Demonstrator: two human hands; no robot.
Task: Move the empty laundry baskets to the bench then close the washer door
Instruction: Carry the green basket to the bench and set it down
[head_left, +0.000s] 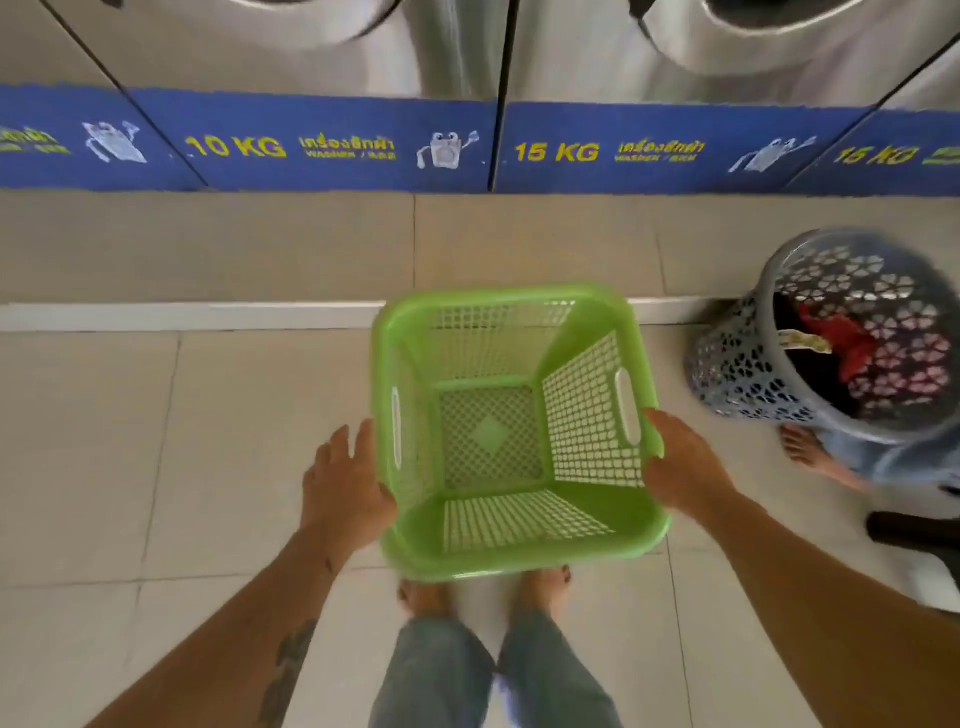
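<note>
Blue hamper (737, 374), seemingly clothes-filled, right of basket (519, 551)

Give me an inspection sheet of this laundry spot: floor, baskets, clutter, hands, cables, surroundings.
Surface: tiled floor, with a white strip crossing it ahead of the person.
Job's things: green basket, square, empty, held level above the person's bare feet. No bench in view; washer doors cut off at the top edge.
Clutter: grey basket at right, round, tilted, with red and dark clothes inside, so not empty.
Hands: left hand on the green basket's left side; right hand on its right side by the handle slot.
Cables: nothing seen.
Surroundings: washers on a blue base marked 10 KG and 15 KG; another person's foot by the grey basket.
</note>
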